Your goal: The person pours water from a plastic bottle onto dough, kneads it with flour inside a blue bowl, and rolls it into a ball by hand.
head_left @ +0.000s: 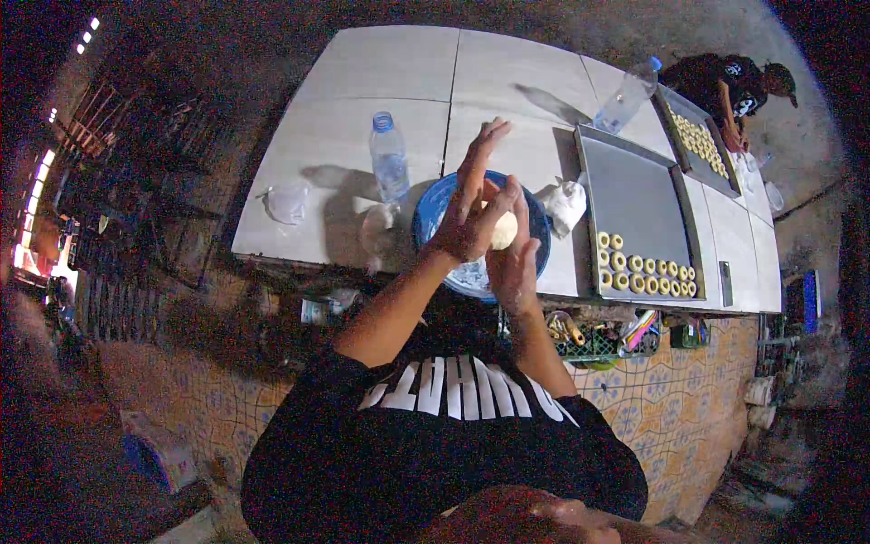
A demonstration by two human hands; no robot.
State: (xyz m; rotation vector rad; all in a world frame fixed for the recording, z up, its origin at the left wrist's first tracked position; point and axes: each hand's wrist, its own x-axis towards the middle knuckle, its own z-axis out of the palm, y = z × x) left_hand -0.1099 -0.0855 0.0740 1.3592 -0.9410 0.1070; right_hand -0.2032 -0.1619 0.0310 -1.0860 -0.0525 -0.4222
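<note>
A pale round ball of dough is held between my two palms, above a blue basin. My left hand lies against the ball's left side with its fingers stretched away from me. On the other side, my right hand presses against the ball, its fingers pointing up too. White flour or dough shows inside the basin under my wrists; my hands and forearms hide much of its inside. Just right of the basin sits a white plastic bag. A clear bottle with a blue top stands to the left.
On the tiled table, a metal tray holds rows of dough rings along its near edge. Farther right, a person leans by another filled tray. A second bottle and a knotted clear bag also lie around.
</note>
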